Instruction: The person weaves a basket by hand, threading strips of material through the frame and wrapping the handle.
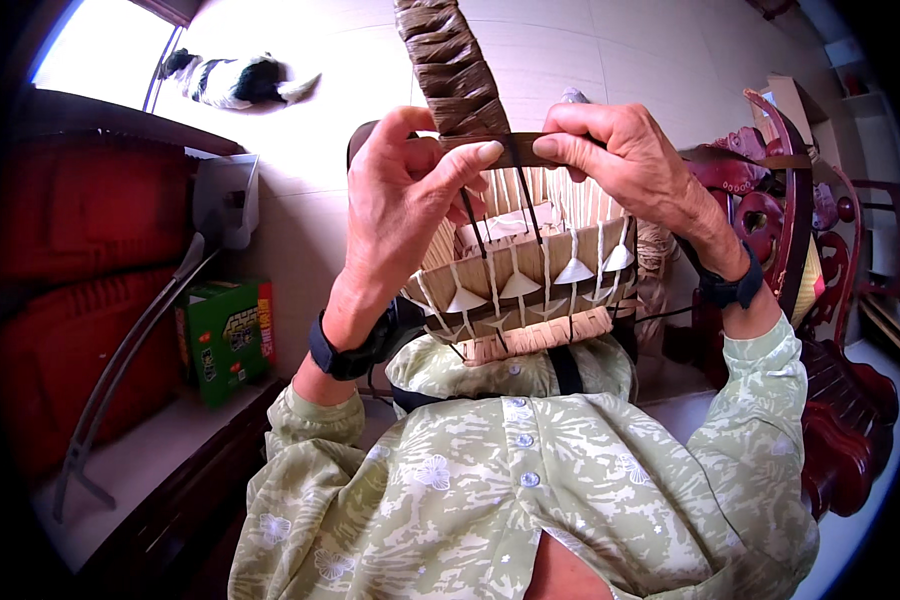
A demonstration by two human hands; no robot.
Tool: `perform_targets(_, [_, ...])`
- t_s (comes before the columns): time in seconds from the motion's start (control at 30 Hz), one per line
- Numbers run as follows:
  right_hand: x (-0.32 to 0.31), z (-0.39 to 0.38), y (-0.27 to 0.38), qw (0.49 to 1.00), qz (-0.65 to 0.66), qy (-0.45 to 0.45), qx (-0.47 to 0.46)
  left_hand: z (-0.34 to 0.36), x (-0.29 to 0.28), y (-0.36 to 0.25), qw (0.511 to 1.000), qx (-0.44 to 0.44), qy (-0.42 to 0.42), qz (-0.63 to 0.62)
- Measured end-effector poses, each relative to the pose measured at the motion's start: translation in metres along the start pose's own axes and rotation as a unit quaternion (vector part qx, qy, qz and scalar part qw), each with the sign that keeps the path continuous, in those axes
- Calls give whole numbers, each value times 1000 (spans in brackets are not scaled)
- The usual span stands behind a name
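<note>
A half-woven basket of pale and brown strips, with white upright cords and dark thin rods, rests on my lap. Above it rises a thick braided brown length, crossed near its lower end by a flat brown strip. My left hand is closed on that strip, thumb pressed over it just left of the dark rod. My right hand pinches the same strip right of the rod, thumb in front. The fingers behind the strip are partly hidden.
Red cushions, a grey long-handled object and a green box are at left. A black-and-white dog lies on the tiled floor. Carved dark-red wooden furniture stands right, with cardboard behind.
</note>
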State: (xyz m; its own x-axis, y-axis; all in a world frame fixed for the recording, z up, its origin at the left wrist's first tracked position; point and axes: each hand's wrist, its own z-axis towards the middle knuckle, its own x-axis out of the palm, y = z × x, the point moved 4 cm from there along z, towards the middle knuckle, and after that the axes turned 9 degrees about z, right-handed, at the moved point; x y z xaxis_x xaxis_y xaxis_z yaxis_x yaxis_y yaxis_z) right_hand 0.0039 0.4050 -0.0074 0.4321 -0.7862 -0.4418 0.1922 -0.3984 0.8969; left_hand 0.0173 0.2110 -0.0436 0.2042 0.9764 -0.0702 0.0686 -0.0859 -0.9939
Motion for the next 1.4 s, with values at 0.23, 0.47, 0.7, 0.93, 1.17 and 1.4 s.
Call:
perform_targets(0.23, [-9, 6, 7, 998, -64, 1, 23, -8, 1, -12, 992, 119, -34, -4])
perform_targets(0.47, [-9, 4, 9, 998, -67, 1, -7, 0, -5, 1, 982, 160, -33, 98])
perform_targets(0.7, [-6, 0, 5, 998, -53, -15, -26, 1, -3, 1, 968, 197, -49, 147])
perform_targets(0.93, [-13, 6, 11, 994, -108, 8, -16, 5, 1, -5, 954, 204, -75, 208])
perform_targets(1.17, [-15, 11, 6, 997, -73, 11, -5, 12, 2, -10, 949, 190, -60, 246])
perform_targets(1.4, [-14, 9, 2, 998, -61, 2, -20, 10, 0, -11, 934, 242, -66, 256])
